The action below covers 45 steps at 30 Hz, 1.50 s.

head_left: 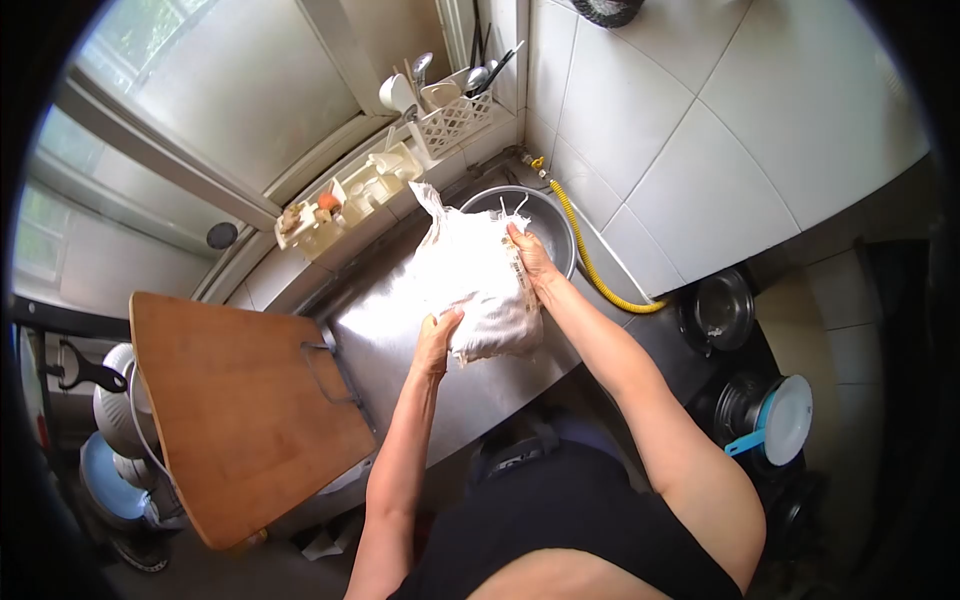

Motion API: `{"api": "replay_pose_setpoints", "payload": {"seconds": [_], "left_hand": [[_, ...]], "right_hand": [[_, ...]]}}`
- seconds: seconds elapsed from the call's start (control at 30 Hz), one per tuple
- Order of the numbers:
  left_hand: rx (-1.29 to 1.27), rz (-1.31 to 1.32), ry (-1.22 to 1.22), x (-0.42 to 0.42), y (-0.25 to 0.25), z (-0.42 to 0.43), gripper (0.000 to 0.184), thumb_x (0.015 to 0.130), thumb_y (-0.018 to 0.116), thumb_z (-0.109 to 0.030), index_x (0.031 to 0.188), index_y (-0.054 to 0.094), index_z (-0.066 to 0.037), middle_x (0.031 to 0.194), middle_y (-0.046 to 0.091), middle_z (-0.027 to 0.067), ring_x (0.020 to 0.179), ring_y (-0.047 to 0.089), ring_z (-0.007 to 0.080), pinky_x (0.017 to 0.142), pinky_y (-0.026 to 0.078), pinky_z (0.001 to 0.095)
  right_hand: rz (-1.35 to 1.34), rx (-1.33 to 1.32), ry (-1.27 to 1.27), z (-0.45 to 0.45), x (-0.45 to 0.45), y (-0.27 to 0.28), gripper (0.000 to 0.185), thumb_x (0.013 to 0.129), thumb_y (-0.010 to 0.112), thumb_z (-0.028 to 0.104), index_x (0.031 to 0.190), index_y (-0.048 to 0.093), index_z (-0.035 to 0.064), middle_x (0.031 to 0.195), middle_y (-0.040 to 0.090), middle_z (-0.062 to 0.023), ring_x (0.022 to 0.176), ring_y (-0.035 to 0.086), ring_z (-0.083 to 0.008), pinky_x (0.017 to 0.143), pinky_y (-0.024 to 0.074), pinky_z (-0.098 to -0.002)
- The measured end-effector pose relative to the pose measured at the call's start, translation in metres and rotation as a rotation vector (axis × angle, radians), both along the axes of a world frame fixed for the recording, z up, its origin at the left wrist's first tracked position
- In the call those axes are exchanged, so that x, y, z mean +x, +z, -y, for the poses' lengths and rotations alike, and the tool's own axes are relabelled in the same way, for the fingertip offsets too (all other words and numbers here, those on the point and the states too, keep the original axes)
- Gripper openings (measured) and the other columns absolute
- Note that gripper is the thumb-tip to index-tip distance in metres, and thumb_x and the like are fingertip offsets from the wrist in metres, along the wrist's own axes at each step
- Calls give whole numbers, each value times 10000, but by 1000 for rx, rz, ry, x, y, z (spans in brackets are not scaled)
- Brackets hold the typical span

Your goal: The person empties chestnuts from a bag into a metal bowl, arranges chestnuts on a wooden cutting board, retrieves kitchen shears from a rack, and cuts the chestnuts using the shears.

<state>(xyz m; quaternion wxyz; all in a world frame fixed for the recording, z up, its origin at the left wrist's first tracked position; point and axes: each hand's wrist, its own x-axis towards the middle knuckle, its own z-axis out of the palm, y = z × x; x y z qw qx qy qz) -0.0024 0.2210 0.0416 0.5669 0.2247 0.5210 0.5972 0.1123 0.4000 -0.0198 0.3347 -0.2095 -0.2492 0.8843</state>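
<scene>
Both hands hold a full white bag (475, 280) above the steel counter. Its surface is wrinkled, with faint print along the right side and a loose twisted corner at the top. My left hand (436, 342) grips the lower left edge, thumb on top. My right hand (532, 254) is closed on the upper right edge, thumb also on top. Behind the bag, partly covered by it, stands a round metal basin (565, 235). What the bag contains is hidden.
A large wooden cutting board (240, 410) stands at the left. Along the window ledge are a white utensil basket (455, 125) and a cream tray (315, 240). A yellow gas hose (585, 255) runs to the stove (690, 390), which holds a blue-handled pan (788, 420).
</scene>
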Motion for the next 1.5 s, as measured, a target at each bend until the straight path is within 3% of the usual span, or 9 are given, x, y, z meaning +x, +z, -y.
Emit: {"api": "replay_pose_setpoints", "payload": {"seconds": [0.13,0.23,0.63,0.8,0.9,1.0,1.13,1.37,1.5], "left_hand": [[-105,-171,-13,10,-17,-28,383,696,561,-177,989,516,67,903,576,108,810,558,168,758,430,266],[-238,-238,-24,13,-27,-47,231,710,539,-127,870,556,39,773,588,68,655,555,133,634,444,242],[-27,147,152,54,16,-118,140,743,528,-69,859,541,9,787,596,89,715,582,170,672,466,284],[59,211,105,37,49,-99,273,757,500,-65,996,516,65,940,587,137,873,575,221,803,447,325],[45,193,148,33,57,-93,279,758,502,-69,1004,515,61,957,583,140,888,570,223,814,442,326],[17,119,202,36,65,-88,307,756,502,-68,1031,504,69,988,575,143,906,565,226,828,435,326],[85,169,183,29,84,-75,248,766,490,-41,994,521,51,925,595,113,800,594,165,725,475,263],[75,114,239,22,93,-26,329,767,488,-61,1070,480,66,1010,568,127,896,562,185,804,429,281],[55,129,331,13,77,4,321,769,490,-66,1062,484,64,994,574,124,878,569,183,785,437,277]], "right_hand": [[543,553,-101,-36,3,-53,227,845,510,244,837,568,25,732,579,-1,616,515,-67,580,423,-203],[911,564,-97,-42,27,-53,372,841,514,244,1091,465,-28,1030,542,-123,942,516,-169,814,401,-263],[1067,983,-390,105,119,-1,653,644,718,289,1133,388,9,1057,430,-168,993,453,-282,878,356,-355],[737,220,-512,89,113,-62,717,721,578,484,1181,345,-14,1034,484,-150,948,484,-236,825,385,-332],[880,-96,-527,53,101,-63,672,711,607,424,1157,375,-22,944,548,-126,856,537,-238,743,432,-335],[1162,279,-320,21,90,-110,470,677,604,212,1076,477,-2,896,588,-166,797,600,-237,609,479,-320],[999,58,-268,28,75,-90,378,678,514,73,1044,482,-13,796,597,-174,544,603,-255,419,476,-341],[1015,262,-122,112,43,-107,413,676,541,78,1076,467,10,827,591,-202,626,609,-292,490,494,-369],[995,431,-116,136,46,-122,491,714,593,198,1138,428,15,921,580,-190,872,574,-273,725,460,-358]]}}
